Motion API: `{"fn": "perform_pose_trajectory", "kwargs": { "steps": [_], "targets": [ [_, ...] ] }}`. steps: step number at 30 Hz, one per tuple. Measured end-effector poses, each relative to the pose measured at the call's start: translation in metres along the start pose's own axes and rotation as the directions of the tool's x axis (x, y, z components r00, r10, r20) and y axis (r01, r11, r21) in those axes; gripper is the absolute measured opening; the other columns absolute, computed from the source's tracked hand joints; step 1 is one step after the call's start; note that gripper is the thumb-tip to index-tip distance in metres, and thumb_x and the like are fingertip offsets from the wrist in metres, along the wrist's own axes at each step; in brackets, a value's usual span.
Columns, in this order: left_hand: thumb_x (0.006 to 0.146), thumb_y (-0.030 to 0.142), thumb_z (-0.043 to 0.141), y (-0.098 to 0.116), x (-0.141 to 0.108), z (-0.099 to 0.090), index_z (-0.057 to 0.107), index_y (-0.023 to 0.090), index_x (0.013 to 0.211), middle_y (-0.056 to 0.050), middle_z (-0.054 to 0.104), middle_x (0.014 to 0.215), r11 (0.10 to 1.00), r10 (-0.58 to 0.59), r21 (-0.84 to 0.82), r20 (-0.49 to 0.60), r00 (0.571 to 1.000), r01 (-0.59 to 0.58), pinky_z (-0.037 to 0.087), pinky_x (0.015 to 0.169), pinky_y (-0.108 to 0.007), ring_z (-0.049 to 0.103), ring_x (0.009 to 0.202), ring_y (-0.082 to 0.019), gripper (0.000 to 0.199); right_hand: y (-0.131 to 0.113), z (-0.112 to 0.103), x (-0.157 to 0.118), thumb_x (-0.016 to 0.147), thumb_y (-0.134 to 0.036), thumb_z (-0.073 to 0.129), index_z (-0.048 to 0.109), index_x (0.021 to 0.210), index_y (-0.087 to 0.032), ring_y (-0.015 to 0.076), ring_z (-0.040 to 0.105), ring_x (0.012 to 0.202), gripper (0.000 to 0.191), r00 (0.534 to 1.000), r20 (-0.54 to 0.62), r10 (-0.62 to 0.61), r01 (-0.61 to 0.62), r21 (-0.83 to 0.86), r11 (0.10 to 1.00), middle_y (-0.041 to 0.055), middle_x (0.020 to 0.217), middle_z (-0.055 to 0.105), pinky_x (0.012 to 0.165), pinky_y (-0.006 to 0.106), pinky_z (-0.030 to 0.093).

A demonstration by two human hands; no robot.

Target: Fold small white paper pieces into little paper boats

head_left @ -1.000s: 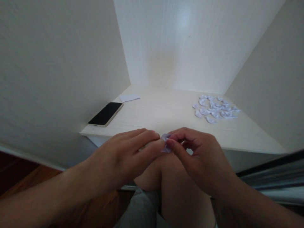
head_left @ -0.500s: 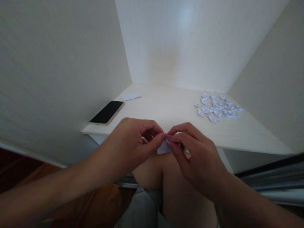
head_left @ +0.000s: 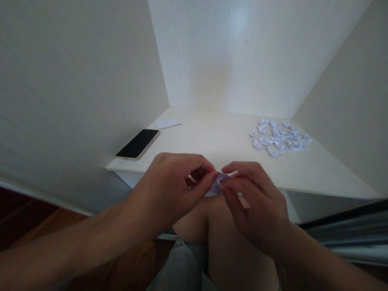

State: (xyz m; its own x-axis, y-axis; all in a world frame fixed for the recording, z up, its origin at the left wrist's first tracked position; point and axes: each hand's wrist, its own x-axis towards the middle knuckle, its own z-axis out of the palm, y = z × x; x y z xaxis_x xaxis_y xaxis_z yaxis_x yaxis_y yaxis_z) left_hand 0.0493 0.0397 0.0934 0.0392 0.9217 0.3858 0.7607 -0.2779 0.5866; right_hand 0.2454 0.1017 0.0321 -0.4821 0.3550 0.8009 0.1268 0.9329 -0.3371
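Between my two hands is a small piece of white paper, held over my knees just in front of the desk edge. My left hand pinches its upper left part between thumb and index finger. With thumb and index finger, my right hand grips the right side of the paper; another fingertip is lifted above it. The fingers partly cover the paper, so its full folded shape is hidden. Several small folded white paper pieces lie in a group on the right of the desk.
A phone with a dark screen lies at the left end of the white desk. Behind it is a flat white paper. Panels enclose the desk at the back and both sides.
My right index finger and another finger have spread and lifted from my left fingertips, showing more of the paper's top edge. Both hands have shifted slightly right.
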Motion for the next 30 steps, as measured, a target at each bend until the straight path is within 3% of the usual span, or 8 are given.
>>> {"fn": "perform_pose_trajectory", "kwargs": {
  "steps": [6, 10, 15, 20, 23, 26, 30],
  "targets": [
    [0.093, 0.025, 0.074, 0.001, 0.000, -0.001, 0.086, 0.025, 0.092, 0.005, 0.086, 0.083, 0.949, -0.119, -0.283, 0.083, 0.989, 0.138, 0.057, 0.059, -0.013, 0.077, 0.071, -0.011, 0.012, -0.003, -0.004, 0.005, 0.100, -0.005, 0.064, 0.068, 0.105, -0.022, 0.0186, 0.073, 0.096, 0.018, 0.999, -0.033, 0.025, -0.025, 0.004, 1.000, 0.0103, 0.114, 0.074, 0.083, 0.031, 0.066],
    [0.091, 0.024, 0.075, 0.002, 0.003, -0.002, 0.086, 0.024, 0.090, 0.004, 0.087, 0.085, 0.940, -0.139, -0.307, 0.049, 0.989, 0.147, 0.059, 0.062, -0.014, 0.078, 0.074, -0.012, 0.011, -0.003, -0.004, 0.005, 0.098, -0.003, 0.066, 0.070, 0.104, -0.019, 0.0169, 0.074, 0.101, 0.017, 0.999, -0.052, 0.012, -0.012, 0.003, 1.000, 0.0118, 0.117, 0.075, 0.088, 0.027, 0.065],
    [0.089, 0.021, 0.075, 0.001, 0.007, 0.000, 0.086, 0.022, 0.087, 0.004, 0.086, 0.081, 0.939, -0.124, -0.318, 0.047, 0.991, 0.133, 0.057, 0.060, -0.015, 0.076, 0.069, -0.012, 0.012, 0.000, -0.003, 0.000, 0.098, -0.003, 0.065, 0.072, 0.105, -0.019, 0.0151, 0.076, 0.089, 0.018, 0.999, -0.045, 0.005, -0.004, 0.018, 1.000, 0.0137, 0.120, 0.075, 0.078, 0.025, 0.066],
    [0.090, 0.020, 0.073, -0.004, 0.009, 0.002, 0.085, 0.021, 0.087, 0.002, 0.085, 0.080, 0.945, -0.108, -0.307, 0.048, 0.993, 0.117, 0.055, 0.060, -0.017, 0.075, 0.069, -0.012, 0.013, 0.000, -0.004, 0.002, 0.098, -0.008, 0.069, 0.076, 0.104, -0.022, 0.0194, 0.080, 0.096, 0.017, 0.994, -0.023, 0.108, -0.105, 0.097, 0.990, 0.0108, 0.115, 0.080, 0.083, 0.032, 0.068],
    [0.091, 0.022, 0.074, -0.010, 0.008, 0.003, 0.086, 0.021, 0.089, 0.002, 0.085, 0.081, 0.942, -0.103, -0.314, 0.074, 0.992, 0.121, 0.055, 0.060, -0.017, 0.075, 0.069, -0.013, 0.012, -0.003, -0.006, 0.007, 0.098, -0.014, 0.072, 0.076, 0.102, -0.023, 0.0201, 0.082, 0.093, 0.011, 0.953, 0.022, 0.303, -0.298, 0.267, 0.916, 0.0062, 0.102, 0.084, 0.080, 0.030, 0.068],
    [0.092, 0.024, 0.075, -0.014, 0.007, 0.004, 0.086, 0.024, 0.093, 0.002, 0.086, 0.084, 0.937, -0.093, -0.324, 0.128, 0.987, 0.131, 0.057, 0.063, -0.017, 0.077, 0.074, -0.013, 0.011, -0.005, -0.006, 0.014, 0.095, -0.019, 0.075, 0.073, 0.101, -0.022, 0.0168, 0.080, 0.075, 0.007, 0.866, 0.094, 0.492, -0.489, 0.365, 0.792, 0.0029, 0.089, 0.083, 0.064, 0.024, 0.064],
    [0.092, 0.024, 0.076, -0.015, 0.007, 0.007, 0.086, 0.023, 0.095, 0.001, 0.086, 0.089, 0.942, -0.102, -0.302, 0.155, 0.983, 0.145, 0.060, 0.067, -0.018, 0.079, 0.080, -0.014, 0.011, -0.003, -0.006, 0.019, 0.093, -0.019, 0.074, 0.078, 0.102, -0.020, 0.0167, 0.079, 0.070, 0.010, 0.797, 0.204, 0.569, -0.604, 0.314, 0.733, 0.0030, 0.084, 0.083, 0.059, 0.024, 0.059]
  ]
}}
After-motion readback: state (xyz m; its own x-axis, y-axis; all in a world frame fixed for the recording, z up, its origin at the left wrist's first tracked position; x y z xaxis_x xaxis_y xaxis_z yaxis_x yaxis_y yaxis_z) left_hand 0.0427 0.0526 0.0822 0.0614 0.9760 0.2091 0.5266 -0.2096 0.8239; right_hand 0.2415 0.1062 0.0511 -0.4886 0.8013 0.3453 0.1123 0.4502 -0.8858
